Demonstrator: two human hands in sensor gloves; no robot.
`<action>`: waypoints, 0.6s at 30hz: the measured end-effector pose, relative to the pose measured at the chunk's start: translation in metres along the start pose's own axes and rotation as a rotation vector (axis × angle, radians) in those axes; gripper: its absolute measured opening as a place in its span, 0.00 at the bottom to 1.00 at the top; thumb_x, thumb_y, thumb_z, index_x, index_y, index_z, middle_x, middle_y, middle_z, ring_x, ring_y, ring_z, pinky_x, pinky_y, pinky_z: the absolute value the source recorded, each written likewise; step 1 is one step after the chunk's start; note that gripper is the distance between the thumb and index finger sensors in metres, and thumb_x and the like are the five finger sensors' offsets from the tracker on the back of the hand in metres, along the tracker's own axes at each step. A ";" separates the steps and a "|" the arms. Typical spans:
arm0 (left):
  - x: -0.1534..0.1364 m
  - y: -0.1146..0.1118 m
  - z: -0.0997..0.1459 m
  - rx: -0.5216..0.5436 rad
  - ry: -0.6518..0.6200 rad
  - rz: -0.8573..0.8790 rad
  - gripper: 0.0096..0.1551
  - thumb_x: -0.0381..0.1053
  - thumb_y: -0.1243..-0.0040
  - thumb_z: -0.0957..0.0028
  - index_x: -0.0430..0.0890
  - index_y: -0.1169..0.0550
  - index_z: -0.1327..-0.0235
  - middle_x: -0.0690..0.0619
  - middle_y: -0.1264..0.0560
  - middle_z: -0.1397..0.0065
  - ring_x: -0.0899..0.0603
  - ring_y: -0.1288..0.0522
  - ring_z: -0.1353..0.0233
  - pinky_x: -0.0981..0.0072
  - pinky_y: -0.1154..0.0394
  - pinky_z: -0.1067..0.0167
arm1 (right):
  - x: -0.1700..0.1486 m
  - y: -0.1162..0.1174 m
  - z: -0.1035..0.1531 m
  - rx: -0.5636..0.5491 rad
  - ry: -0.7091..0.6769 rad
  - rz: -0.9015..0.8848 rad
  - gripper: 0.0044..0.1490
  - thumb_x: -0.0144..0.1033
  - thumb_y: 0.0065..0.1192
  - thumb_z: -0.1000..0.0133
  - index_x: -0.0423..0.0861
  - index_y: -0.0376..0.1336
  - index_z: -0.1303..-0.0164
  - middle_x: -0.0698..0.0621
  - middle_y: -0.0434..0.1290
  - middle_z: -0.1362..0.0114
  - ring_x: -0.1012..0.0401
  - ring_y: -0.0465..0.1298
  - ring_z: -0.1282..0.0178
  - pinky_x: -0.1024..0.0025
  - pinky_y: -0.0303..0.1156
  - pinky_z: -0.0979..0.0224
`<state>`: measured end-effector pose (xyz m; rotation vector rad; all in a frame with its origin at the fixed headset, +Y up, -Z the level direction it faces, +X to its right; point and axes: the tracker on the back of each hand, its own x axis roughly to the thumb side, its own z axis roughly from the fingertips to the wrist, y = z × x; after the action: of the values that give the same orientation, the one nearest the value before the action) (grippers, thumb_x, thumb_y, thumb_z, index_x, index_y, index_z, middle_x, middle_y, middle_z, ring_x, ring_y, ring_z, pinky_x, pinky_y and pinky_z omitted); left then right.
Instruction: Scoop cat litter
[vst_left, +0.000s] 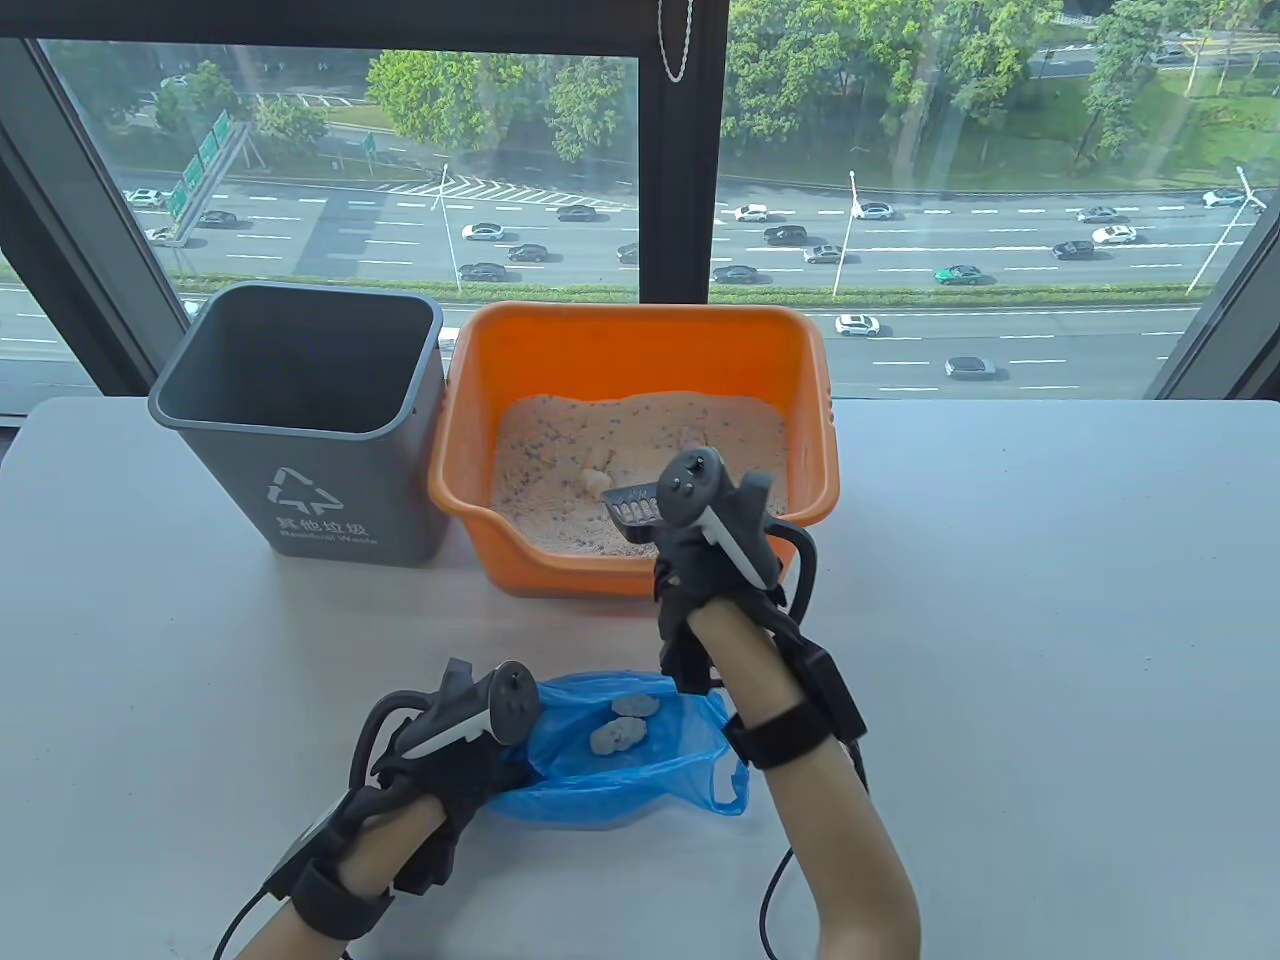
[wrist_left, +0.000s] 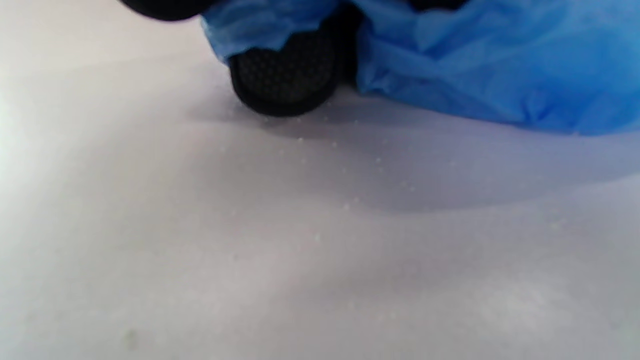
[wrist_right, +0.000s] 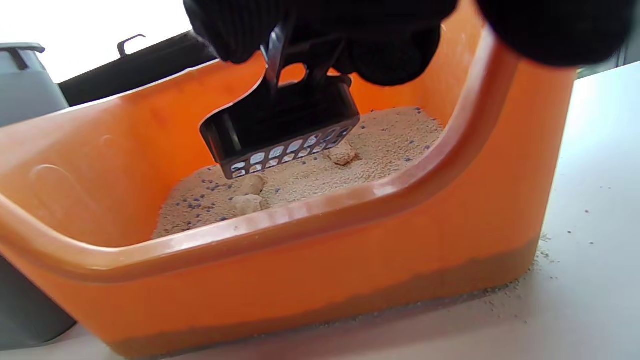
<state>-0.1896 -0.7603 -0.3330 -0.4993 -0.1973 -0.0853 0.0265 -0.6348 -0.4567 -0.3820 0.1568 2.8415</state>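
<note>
An orange litter box holds pale sandy litter with a few clumps. My right hand grips a dark slotted scoop and holds it just above the litter near the box's front wall; in the right wrist view the scoop hangs above clumps. My left hand holds the edge of an open blue plastic bag on the table, with two grey clumps inside. In the left wrist view a fingertip presses the bag.
A grey waste bin stands left of the litter box, touching it. Both sit at the far table edge by a window. Litter grains lie scattered on the white table around the box's base.
</note>
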 end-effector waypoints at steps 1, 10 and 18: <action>0.000 0.000 0.000 -0.001 -0.001 0.002 0.42 0.60 0.38 0.50 0.65 0.44 0.25 0.58 0.24 0.43 0.53 0.19 0.53 0.57 0.28 0.50 | 0.007 0.007 -0.010 0.008 0.073 0.041 0.38 0.41 0.59 0.49 0.32 0.59 0.34 0.29 0.65 0.39 0.67 0.74 0.72 0.64 0.75 0.65; -0.001 0.000 0.000 -0.005 -0.007 0.014 0.42 0.60 0.38 0.50 0.65 0.44 0.25 0.58 0.24 0.43 0.53 0.19 0.53 0.57 0.28 0.50 | 0.026 0.049 -0.087 0.067 0.322 0.147 0.39 0.40 0.55 0.48 0.29 0.55 0.34 0.29 0.64 0.41 0.67 0.73 0.70 0.62 0.75 0.70; -0.001 0.000 0.000 -0.006 -0.007 0.014 0.42 0.60 0.38 0.50 0.65 0.44 0.25 0.58 0.24 0.43 0.53 0.19 0.53 0.57 0.28 0.50 | 0.015 0.031 -0.086 0.000 0.325 0.048 0.38 0.41 0.52 0.48 0.32 0.55 0.34 0.31 0.63 0.40 0.68 0.72 0.68 0.65 0.76 0.61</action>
<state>-0.1904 -0.7608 -0.3333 -0.5071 -0.2003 -0.0706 0.0252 -0.6728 -0.5409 -0.8496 0.2319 2.8050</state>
